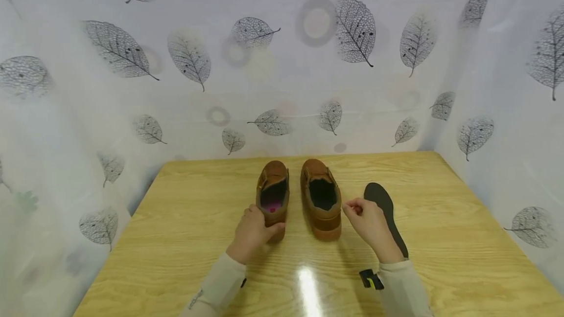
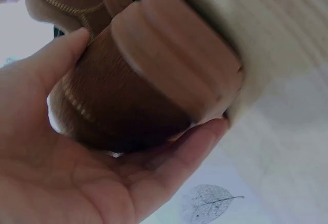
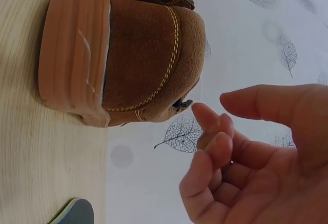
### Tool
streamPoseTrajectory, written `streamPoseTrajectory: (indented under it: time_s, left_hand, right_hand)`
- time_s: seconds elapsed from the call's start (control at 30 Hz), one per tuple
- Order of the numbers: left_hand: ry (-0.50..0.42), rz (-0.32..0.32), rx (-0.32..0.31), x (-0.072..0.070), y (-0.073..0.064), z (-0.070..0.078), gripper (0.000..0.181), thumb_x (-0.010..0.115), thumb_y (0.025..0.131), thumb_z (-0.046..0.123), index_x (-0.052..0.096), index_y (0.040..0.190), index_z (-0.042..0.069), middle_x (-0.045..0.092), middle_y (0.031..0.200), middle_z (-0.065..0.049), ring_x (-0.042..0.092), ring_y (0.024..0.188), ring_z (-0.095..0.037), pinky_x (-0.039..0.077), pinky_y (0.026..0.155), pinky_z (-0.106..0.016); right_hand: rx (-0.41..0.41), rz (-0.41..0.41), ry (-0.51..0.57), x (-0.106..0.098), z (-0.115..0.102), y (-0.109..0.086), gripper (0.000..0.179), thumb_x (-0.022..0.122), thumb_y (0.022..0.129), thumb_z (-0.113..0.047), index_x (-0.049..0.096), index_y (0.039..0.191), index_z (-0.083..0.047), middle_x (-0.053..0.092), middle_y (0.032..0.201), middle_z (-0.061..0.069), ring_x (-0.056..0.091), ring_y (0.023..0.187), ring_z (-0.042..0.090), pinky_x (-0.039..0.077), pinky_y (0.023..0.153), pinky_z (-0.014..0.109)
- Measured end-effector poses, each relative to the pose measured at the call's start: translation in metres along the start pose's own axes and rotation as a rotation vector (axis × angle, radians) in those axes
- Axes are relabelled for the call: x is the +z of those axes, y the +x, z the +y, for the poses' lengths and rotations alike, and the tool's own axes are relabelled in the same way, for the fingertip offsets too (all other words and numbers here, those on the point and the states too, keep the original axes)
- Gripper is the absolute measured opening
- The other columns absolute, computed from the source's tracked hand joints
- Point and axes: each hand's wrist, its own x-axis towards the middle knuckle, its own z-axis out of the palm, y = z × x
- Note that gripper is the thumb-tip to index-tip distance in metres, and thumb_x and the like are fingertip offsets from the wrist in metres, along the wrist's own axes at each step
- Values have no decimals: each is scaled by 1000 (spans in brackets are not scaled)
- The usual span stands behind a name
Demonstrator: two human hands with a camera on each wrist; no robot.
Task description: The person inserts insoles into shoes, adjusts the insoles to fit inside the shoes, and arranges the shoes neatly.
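Observation:
Two brown suede shoes stand side by side with toes toward the far edge. My left hand (image 1: 252,231) grips the left shoe (image 1: 274,172) round its heel, thumb on one side and fingers on the other. A pink patch shows inside that shoe, while the right shoe (image 1: 327,216) looks dark within. Beside the right shoe's heel hovers my right hand (image 1: 369,221), fingers loosely curled. In the right wrist view a gap separates thumb and forefinger, with nothing between them. A dark insole (image 1: 382,195) lies on the table, partly covered by the right hand and wrist.
The wooden table (image 1: 198,199) carries the shoes and insole. A pale curtain (image 1: 282,77) with leaf prints rises behind it and along both sides. A black strap piece (image 1: 371,279) shows at the right wrist.

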Motion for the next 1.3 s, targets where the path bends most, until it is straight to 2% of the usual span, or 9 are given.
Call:
streamPoseTrajectory:
  time_s: [0.13,0.3,0.47,0.73,0.87,0.97,1.1,1.2,1.3]
  left_hand:
    - [36,-59,-6,-10,0,1,70,76,80,43,50,105,-16,54,91,-25,58,85,-38,52,70,-48]
    - [55,-89,10,-23,1,5,71,73,83,42,50,114,-18,54,101,-28,56,97,-42,50,80,-51]
    - [28,-59,36,-33,2,12,69,69,88,40,48,119,-18,53,108,-30,53,105,-45,48,86,-52]
    - [47,16,119,-39,3,19,59,67,91,32,51,121,-16,53,104,-26,55,97,-38,52,77,-46]
    - [40,39,160,-37,5,22,56,67,91,30,52,125,-13,53,111,-28,55,103,-39,51,81,-47]
    - [25,57,204,-34,7,24,53,66,92,27,52,126,-10,54,114,-27,54,106,-39,51,82,-47]
    - [38,99,302,-30,10,28,48,66,92,26,54,126,-7,55,111,-22,57,101,-35,52,79,-44]
    - [52,114,389,-27,13,32,46,66,92,25,55,125,-5,55,107,-19,57,89,-28,52,69,-37]
    - [31,79,471,-23,15,35,44,66,93,23,54,126,-3,55,109,-16,56,89,-25,51,67,-35]
  right_hand:
    - [28,-68,-29,-4,2,-3,21,60,93,-16,68,96,3,54,69,3,45,61,16,37,54,29]
    - [55,-142,-45,-7,8,-5,22,60,94,-18,67,93,2,56,72,4,47,63,17,39,56,31]
    - [88,-182,-117,-11,15,-6,25,61,94,-22,67,91,2,62,82,9,55,70,20,45,60,35]
    - [144,-220,-250,-16,31,-4,39,63,92,-23,60,100,14,62,102,29,61,90,39,50,77,49]
    - [159,-206,-275,-17,39,-1,41,65,90,-23,58,95,18,59,87,26,56,79,36,48,71,47]
    - [207,-196,-283,-18,44,2,43,65,90,-24,57,96,19,52,90,31,51,85,45,46,73,51]
    - [272,-189,-283,-19,47,9,46,65,89,-26,58,97,19,39,111,46,39,105,63,43,83,64]
    - [303,-182,-298,-18,49,13,43,66,89,-27,61,88,16,34,115,49,34,108,66,41,86,66]
    - [338,-186,-318,-17,53,17,45,67,88,-28,62,90,17,30,118,51,28,112,67,39,88,67]
